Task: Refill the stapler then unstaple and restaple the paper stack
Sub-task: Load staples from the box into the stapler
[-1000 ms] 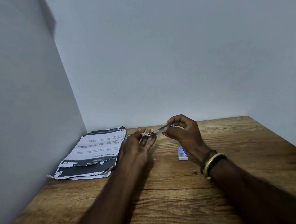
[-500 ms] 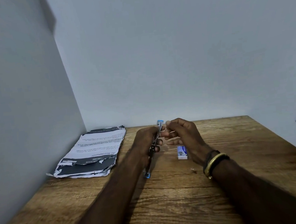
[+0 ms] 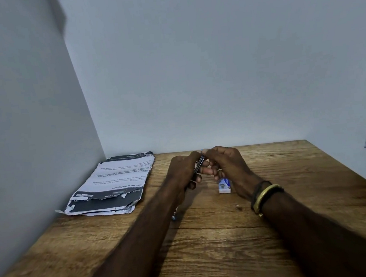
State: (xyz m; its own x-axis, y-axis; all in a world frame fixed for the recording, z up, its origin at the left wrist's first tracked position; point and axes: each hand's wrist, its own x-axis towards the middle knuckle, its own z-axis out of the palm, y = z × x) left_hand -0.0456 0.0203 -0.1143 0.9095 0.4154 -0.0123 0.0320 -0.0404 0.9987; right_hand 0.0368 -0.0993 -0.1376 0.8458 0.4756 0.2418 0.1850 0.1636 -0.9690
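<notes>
- Two bare hands meet above the far middle of the wooden table (image 3: 210,247), seen from my remote feed of the head camera.
- The left hand (image 3: 182,172) is closed around the stapler (image 3: 200,164), which stands nearly on end between the two hands; only a thin metal edge of it shows, with a small blue tip (image 3: 174,217) poking out below the left wrist.
- The right hand (image 3: 227,165) is pressed up against the same stapler from the other side, fingers (image 3: 207,170) curled toward it and touching the left hand; I cannot tell whether it pinches the stapler or something small against it.
- A dark band and a gold bangle (image 3: 266,194) circle the right wrist.
- The small blue-and-white staple box (image 3: 224,185) lies on the table just under the right hand, partly hidden by it.
- A loose bit of metal (image 3: 236,205), too small for me to identify, lies on the wood nearer the camera than the box.
- The paper stack (image 3: 112,185) lies flat at the far left of the table, beside the left wall, well apart from both hands; its near edge is torn and ragged, its print upside down to me.
- Plain pale walls (image 3: 193,70) close the corner behind.
</notes>
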